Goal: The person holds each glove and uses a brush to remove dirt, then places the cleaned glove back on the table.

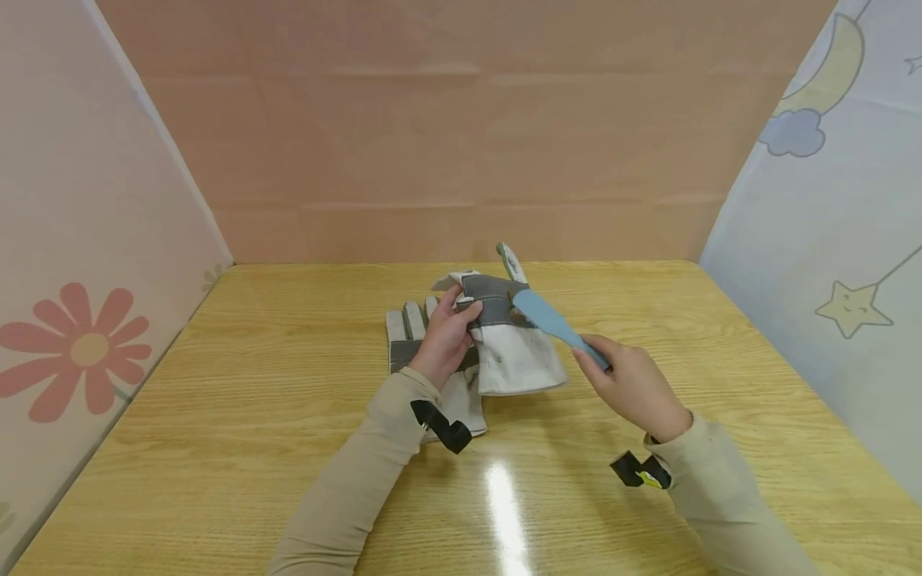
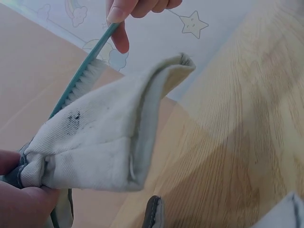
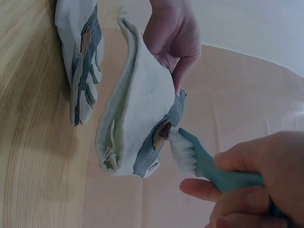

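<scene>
Head view gives me the person's two hands over a yellow wood-grain table [image 1: 216, 400], about midway between left and right. From my remote seat I see the left hand [image 1: 448, 336] gripping a white cloth work glove with a grey band [image 1: 519, 360], thumb on the band, so that the glove hangs above the tabletop with its white cuff towards the near side. The right hand [image 1: 637, 390] has its fingers curled round the handle of a light-blue plastic brush [image 1: 551, 320], which slants from the right across to the grey band.

On my right wrist feed the brush's white bristles [image 3: 183, 154] are up against a brown patch [image 3: 162, 134] on that band; I cannot tell how firmly they press. Pale loose threads [image 3: 111, 154] show at the cuff opening, and my left wrist feed shows a dark speckled mark [image 2: 73, 122] on the white cloth.

A second white-and-grey glove [image 1: 461, 404] lies on the table, partly behind the left hand and to the left of the held one, its fingers pointing far. I also see a plain orange-brown backdrop [image 1: 446, 144] rising at the far edge.
</scene>
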### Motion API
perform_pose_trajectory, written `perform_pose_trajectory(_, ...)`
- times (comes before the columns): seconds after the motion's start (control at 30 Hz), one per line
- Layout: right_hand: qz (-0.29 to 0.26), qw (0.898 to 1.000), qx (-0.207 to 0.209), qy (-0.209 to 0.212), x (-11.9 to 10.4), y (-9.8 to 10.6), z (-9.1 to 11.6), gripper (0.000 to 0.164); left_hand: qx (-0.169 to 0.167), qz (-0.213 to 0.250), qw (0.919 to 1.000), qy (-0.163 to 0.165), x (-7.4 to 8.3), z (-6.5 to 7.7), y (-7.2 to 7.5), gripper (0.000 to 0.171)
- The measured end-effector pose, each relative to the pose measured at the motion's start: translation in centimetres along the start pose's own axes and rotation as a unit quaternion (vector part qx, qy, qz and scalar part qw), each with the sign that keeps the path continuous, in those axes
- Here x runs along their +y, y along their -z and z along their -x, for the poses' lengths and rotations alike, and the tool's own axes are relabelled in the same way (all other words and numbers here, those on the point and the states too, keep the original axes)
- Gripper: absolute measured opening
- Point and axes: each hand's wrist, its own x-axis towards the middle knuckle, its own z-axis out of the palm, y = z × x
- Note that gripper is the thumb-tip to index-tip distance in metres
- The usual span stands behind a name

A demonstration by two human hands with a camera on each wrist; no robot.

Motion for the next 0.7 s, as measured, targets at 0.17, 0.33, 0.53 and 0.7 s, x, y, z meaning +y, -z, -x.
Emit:
perform_pose_trajectory(0.17, -0.020, 1.000, 0.003, -0.010, -0.3, 0.0, 0.1, 0.027, 0.007, 0.003, 0.9999, 0.010, 0.1, 0.1, 0.0, 0.058)
perform_pose_trajectory(0.33, -0.043, 0.999, 0.016, 0.005, -0.9, -0.1, 0.5, 0.029, 0.003, 0.028, 0.9996, 0.010, 0.3, 0.2, 0.1, 0.060)
perform_pose_trajectory(0.53, -0.036, 0.999, 0.027, 0.026, -1.0, -0.4, 0.6, 0.027, 0.003, 0.028, 0.9996, 0.008, 0.5, 0.3, -0.1, 0.059)
perform_pose_trajectory(0.7, -0.023, 0.999, 0.026, 0.008, -0.4, -0.5, 0.4, 0.029, 0.001, 0.013, 0.9999, 0.005, 0.4, 0.2, -0.2, 0.055)
